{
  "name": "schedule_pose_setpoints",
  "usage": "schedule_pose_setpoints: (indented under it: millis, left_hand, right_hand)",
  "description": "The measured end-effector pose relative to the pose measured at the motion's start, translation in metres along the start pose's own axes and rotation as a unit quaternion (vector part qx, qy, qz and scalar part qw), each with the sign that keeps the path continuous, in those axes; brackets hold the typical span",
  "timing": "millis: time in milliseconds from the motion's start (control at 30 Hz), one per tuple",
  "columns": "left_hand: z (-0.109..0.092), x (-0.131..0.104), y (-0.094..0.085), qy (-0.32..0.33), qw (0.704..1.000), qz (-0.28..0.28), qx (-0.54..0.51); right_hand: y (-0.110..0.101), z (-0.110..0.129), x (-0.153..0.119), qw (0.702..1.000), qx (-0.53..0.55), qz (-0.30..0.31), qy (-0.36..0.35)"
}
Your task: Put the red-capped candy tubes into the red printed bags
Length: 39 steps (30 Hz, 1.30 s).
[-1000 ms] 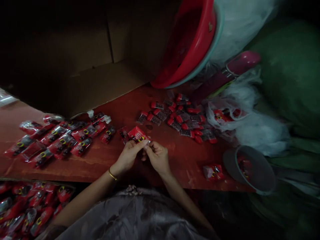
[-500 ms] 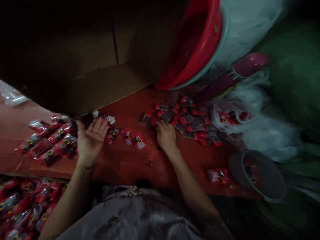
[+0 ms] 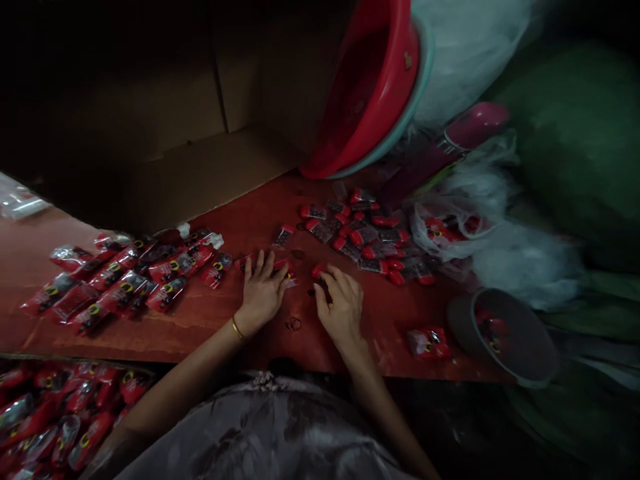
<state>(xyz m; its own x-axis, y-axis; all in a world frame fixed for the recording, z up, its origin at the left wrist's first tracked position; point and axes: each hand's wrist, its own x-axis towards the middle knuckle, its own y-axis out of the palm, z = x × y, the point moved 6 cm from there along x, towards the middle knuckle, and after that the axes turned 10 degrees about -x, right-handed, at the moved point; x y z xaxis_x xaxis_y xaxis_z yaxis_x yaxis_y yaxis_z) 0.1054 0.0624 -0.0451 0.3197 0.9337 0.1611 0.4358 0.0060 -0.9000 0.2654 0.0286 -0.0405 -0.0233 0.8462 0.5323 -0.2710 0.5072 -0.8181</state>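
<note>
My left hand [image 3: 261, 292] lies palm down with fingers apart over the flat red printed packets [image 3: 244, 263], partly covering them. To its right, my right hand [image 3: 343, 303] curls its fingers and thumb around a small red-capped clear case [image 3: 318, 271], mostly hidden by the hand. Beyond it spreads a loose pile of similar red-capped cases [image 3: 367, 235]. One separate case [image 3: 283, 236] rests left of that pile. Filled red packets [image 3: 120, 283] are heaped to the left of my left hand. A small ring-like band [image 3: 293, 324] lies between my forearms.
A large open cardboard box [image 3: 225, 167] stands at the back. Right of it lean red [image 3: 395, 80] and pale blue basins [image 3: 425, 73]. A plastic bag [image 3: 425, 233], a purple bottle [image 3: 470, 127] and a grey bucket [image 3: 500, 340] are at right. More packets [image 3: 65, 413] fill the lower left.
My left hand has moved right from the heap onto the flat packets, turning palm down. More packets show on the heap. My right hand has drawn back from the pile with a red-capped case.
</note>
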Motion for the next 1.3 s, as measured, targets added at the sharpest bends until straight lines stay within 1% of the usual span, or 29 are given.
schedule_pose_setpoints:
  millis: [133, 300, 400, 500, 567, 667, 700, 733, 767, 800, 833, 867, 933, 967, 1000, 1100, 1200, 1233, 1267, 1300]
  left_hand:
    - [-0.003, 0.003, 0.002, 0.007, 1.000, 0.004, 0.021]
    - [-0.002, 0.009, -0.002, 0.029, 1.000, -0.001, 0.013]
    - [-0.001, 0.010, -0.005, 0.029, 0.999, -0.019, -0.010]
    - [-0.003, 0.009, -0.017, 0.019, 0.997, -0.063, -0.037]
    - [-0.008, 0.007, -0.028, 0.029, 0.994, -0.095, -0.050]
    - [-0.020, 0.004, -0.042, 0.054, 0.988, -0.120, -0.082]
    - [-0.022, 0.003, -0.045, 0.050, 0.985, -0.126, -0.106]
    - [-0.021, 0.002, -0.048, 0.032, 0.980, -0.137, -0.140]
    - [-0.019, 0.001, -0.050, 0.000, 0.972, -0.147, -0.185]
    - [-0.014, 0.000, -0.050, -0.044, 0.957, -0.149, -0.244]
    - [-0.008, -0.001, -0.046, -0.091, 0.935, -0.137, -0.316]
    - [-0.004, -0.002, -0.039, -0.135, 0.902, -0.110, -0.394]
    - [-0.001, -0.004, -0.023, -0.200, 0.817, -0.044, -0.538]
    - [-0.001, -0.005, -0.018, -0.220, 0.777, -0.027, -0.589]
    - [-0.001, -0.007, -0.014, -0.237, 0.745, -0.026, -0.623]
    - [0.000, -0.011, -0.009, -0.295, 0.671, -0.061, -0.677]
    - [-0.003, -0.016, -0.002, -0.371, 0.587, -0.061, -0.717]
    - [-0.004, -0.017, -0.002, -0.389, 0.566, -0.063, -0.724]
    - [-0.004, -0.017, -0.002, -0.399, 0.554, -0.068, -0.728]
    - [-0.003, -0.016, -0.004, -0.403, 0.548, -0.076, -0.729]
  right_hand:
    - [-0.006, 0.015, 0.004, 0.999, 0.027, -0.020, -0.005]
    - [-0.003, 0.019, 0.003, 0.999, 0.049, -0.016, 0.003]
    - [-0.004, 0.018, 0.002, 0.998, 0.060, -0.015, 0.013]
    - [-0.003, 0.017, 0.004, 0.993, 0.111, 0.004, 0.044]
    - [0.002, 0.017, 0.006, 0.978, 0.187, 0.039, 0.083]
    - [0.014, 0.022, 0.011, 0.929, 0.326, 0.096, 0.147]
    - [0.018, 0.025, 0.013, 0.912, 0.361, 0.106, 0.163]
    - [0.020, 0.027, 0.014, 0.899, 0.385, 0.108, 0.178]
    - [0.022, 0.029, 0.015, 0.892, 0.398, 0.105, 0.190]
    - [0.022, 0.030, 0.015, 0.889, 0.401, 0.099, 0.200]
    - [0.023, 0.031, 0.015, 0.889, 0.398, 0.092, 0.207]
    - [0.022, 0.031, 0.014, 0.892, 0.391, 0.084, 0.211]
    - [0.021, 0.033, 0.012, 0.902, 0.372, 0.067, 0.207]
    - [0.020, 0.034, 0.011, 0.908, 0.364, 0.060, 0.200]
    - [0.019, 0.035, 0.010, 0.913, 0.357, 0.054, 0.192]
    - [0.019, 0.040, 0.010, 0.923, 0.340, 0.047, 0.176]
    - [0.022, 0.044, 0.010, 0.927, 0.331, 0.052, 0.167]
    - [0.022, 0.045, 0.009, 0.927, 0.333, 0.056, 0.163]
    - [0.022, 0.045, 0.009, 0.925, 0.339, 0.060, 0.160]
    - [0.021, 0.044, 0.009, 0.924, 0.345, 0.064, 0.155]
